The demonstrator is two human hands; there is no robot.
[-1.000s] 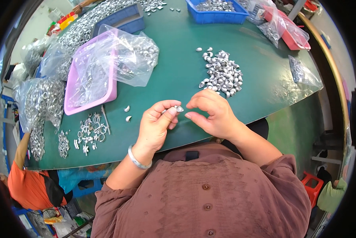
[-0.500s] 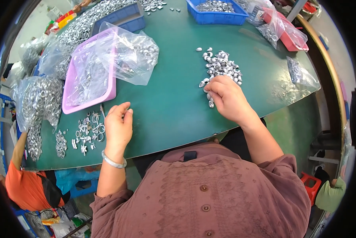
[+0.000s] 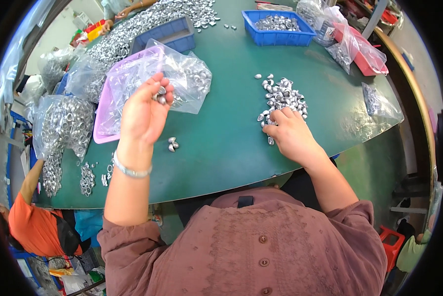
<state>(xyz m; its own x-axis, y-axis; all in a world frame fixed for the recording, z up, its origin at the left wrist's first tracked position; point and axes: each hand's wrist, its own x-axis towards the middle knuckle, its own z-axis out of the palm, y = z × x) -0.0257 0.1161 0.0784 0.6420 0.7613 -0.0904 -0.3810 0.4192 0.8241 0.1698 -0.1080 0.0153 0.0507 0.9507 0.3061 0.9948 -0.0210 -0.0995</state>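
A small silver metal piece [image 3: 160, 93] sits pinched between the thumb and fingertips of the left hand [image 3: 143, 112], which is lifted off the green table [image 3: 221, 143] and held over the near edge of the pink tray [image 3: 114, 93]. Half a second ago that hand lay flat on the table down by the loose ring-shaped parts [image 3: 87, 178]; it has since risen and gone forward toward the tray. The right hand [image 3: 291, 134] has barely shifted: it rests palm down with its fingers curled into the near edge of the pile of silver caps [image 3: 282, 96], and what it grips, if anything, is hidden under the fingers.

Just right of the left wrist, two loose caps [image 3: 172, 144] lie on the table. Beyond the left hand's fingertips a clear plastic bag of metal parts [image 3: 192, 81] drapes over the tray. Left of the hand are more clear bags of silver rings [image 3: 66, 121]. Further ahead stand a dark blue bin [image 3: 169, 35] and, beyond the right hand's pile, a blue bin [image 3: 278, 27] of parts. Another person's orange sleeve [image 3: 31, 224] shows below the table edge, to the left.
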